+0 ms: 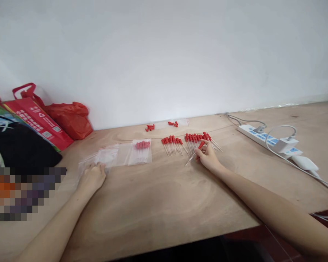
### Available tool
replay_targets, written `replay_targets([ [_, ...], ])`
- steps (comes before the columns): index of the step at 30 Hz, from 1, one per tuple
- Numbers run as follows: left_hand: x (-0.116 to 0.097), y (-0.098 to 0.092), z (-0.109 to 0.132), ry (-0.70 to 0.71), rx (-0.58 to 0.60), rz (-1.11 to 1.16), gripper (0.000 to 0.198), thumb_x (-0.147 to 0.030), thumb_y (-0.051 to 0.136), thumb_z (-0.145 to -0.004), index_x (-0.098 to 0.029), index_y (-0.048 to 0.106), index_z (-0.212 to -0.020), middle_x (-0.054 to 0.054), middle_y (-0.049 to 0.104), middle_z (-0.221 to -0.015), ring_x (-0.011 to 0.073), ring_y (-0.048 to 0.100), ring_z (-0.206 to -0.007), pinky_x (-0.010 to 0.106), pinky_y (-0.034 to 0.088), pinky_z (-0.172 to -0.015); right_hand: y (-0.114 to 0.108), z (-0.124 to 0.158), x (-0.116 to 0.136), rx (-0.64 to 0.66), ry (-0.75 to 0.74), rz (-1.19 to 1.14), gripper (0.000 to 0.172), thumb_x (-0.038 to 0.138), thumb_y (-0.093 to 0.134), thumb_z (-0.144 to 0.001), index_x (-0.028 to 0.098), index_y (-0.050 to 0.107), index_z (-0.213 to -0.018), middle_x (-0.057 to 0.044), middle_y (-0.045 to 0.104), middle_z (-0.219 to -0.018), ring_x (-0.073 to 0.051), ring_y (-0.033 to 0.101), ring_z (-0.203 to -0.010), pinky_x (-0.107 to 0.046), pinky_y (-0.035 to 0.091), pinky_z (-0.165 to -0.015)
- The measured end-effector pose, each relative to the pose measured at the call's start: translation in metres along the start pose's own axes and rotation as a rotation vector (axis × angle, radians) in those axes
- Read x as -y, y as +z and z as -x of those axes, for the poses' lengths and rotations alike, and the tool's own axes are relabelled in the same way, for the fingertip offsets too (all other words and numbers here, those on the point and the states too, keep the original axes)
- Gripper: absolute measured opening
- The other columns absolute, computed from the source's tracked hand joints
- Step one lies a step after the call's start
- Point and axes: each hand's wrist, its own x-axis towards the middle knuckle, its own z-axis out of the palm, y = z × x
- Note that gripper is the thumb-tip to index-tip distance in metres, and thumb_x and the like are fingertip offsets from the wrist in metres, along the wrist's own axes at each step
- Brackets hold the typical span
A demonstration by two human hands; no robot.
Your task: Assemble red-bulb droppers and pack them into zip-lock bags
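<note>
My right hand [206,155] pinches a glass dropper [191,158] by its red rubber bulb, tip angled down to the left, just above the wooden table. Close behind it lies a row of red-bulbed droppers [192,138], and left of that a second group of droppers [171,141]. My left hand [93,177] has its fingers curled on a clear zip bag [105,156] in a flat pile at the left; the fingertips are partly hidden. Between my hands, a zip bag with several droppers inside [143,150] lies flat.
Loose red bulbs [150,127] and more bulbs [175,124] lie near the wall beside a clear bag. At right stands a power strip [268,139] with a white charger [285,145] and cables. Red bags [68,118] and a black bag [24,147] crowd the left.
</note>
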Motion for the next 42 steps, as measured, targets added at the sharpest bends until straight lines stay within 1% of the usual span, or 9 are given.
replay_targets([
  [2,-0.017,-0.003,0.005,0.087,-0.017,0.009,0.042,-0.027,0.025,-0.081,-0.004,0.056,-0.099,0.017,0.051,-0.119,0.0271,0.036,-0.121,0.041,0.030,-0.099,0.000,0.000,0.000,0.009,-0.003,0.003,0.044,0.031,0.051,-0.068,0.020,0.027,-0.104,0.009,0.044,-0.056,-0.010,0.046,-0.039,-0.023,0.040,-0.039],
  [7,-0.096,0.004,0.034,0.650,0.062,0.112,0.051,-0.036,0.018,-0.088,-0.008,0.052,-0.113,0.012,0.046,-0.127,0.0205,0.034,-0.123,0.036,0.027,-0.103,0.000,-0.001,-0.003,0.017,0.024,-0.036,0.044,0.034,0.051,-0.069,0.021,0.027,-0.103,0.010,0.044,-0.054,-0.010,0.048,-0.040,-0.022,0.041,-0.040],
  [10,-0.142,0.016,0.049,0.785,0.146,0.117,0.051,-0.036,0.018,-0.089,-0.006,0.049,-0.117,0.014,0.041,-0.130,0.0218,0.029,-0.125,0.038,0.026,-0.104,-0.001,-0.001,-0.002,0.002,0.033,-0.087,0.038,0.035,0.049,-0.071,0.022,0.028,-0.100,0.009,0.048,-0.055,-0.010,0.049,-0.041,-0.023,0.042,-0.041],
  [13,-0.164,0.026,0.053,0.787,0.275,0.156,0.052,-0.040,0.024,-0.089,-0.006,0.044,-0.122,0.016,0.037,-0.133,0.0245,0.025,-0.127,0.041,0.026,-0.103,-0.003,-0.002,-0.002,-0.010,0.035,-0.119,0.034,0.036,0.047,-0.072,0.022,0.028,-0.096,0.008,0.050,-0.056,-0.010,0.050,-0.042,-0.023,0.043,-0.042],
  [19,-0.144,0.020,0.050,0.856,0.349,0.276,0.050,-0.046,0.032,-0.086,-0.023,0.030,-0.131,0.007,0.020,-0.142,0.0244,0.011,-0.131,0.048,0.014,-0.105,-0.001,-0.003,-0.006,-0.016,0.028,-0.127,0.031,0.033,0.046,-0.073,0.023,0.027,-0.096,0.008,0.050,-0.057,-0.011,0.052,-0.043,-0.025,0.045,-0.043],
  [27,-0.131,0.012,0.050,0.972,0.492,0.328,0.055,-0.043,0.035,-0.086,-0.026,0.017,-0.135,0.002,0.028,-0.139,0.0193,0.023,-0.128,0.043,0.015,-0.106,0.001,-0.003,-0.006,-0.063,0.002,-0.167,0.032,0.033,0.048,-0.073,0.023,0.028,-0.096,0.008,0.050,-0.058,-0.011,0.054,-0.046,-0.026,0.048,-0.046],
  [32,-0.135,0.009,0.050,0.956,0.555,0.300,0.044,-0.044,0.034,-0.087,-0.030,0.034,-0.128,0.000,0.029,-0.139,0.0203,0.020,-0.129,0.045,0.013,-0.106,0.003,-0.001,-0.005,-0.035,0.017,-0.172,0.031,0.034,0.048,-0.073,0.023,0.028,-0.093,0.009,0.049,-0.056,-0.011,0.054,-0.044,-0.027,0.048,-0.046],
  [37,-0.134,0.008,0.049,0.970,0.560,0.303,0.041,-0.042,0.035,-0.087,-0.032,0.036,-0.127,0.001,0.027,-0.139,0.0193,0.020,-0.129,0.046,0.012,-0.106,0.006,0.003,-0.003,0.014,0.068,-0.206,0.030,0.030,0.050,-0.072,0.024,0.027,-0.092,0.009,0.051,-0.058,-0.012,0.056,-0.046,-0.028,0.049,-0.049],
  [42,-0.133,0.011,0.049,0.933,0.518,0.352,0.039,-0.040,0.041,-0.084,-0.034,0.042,-0.123,0.001,0.014,-0.143,0.0235,0.017,-0.130,0.045,0.023,-0.103,0.011,0.011,0.002,0.128,0.238,-0.285,0.024,0.030,0.053,-0.072,0.023,0.033,-0.085,0.005,0.055,-0.062,-0.012,0.060,-0.055,-0.030,0.051,-0.057],
])
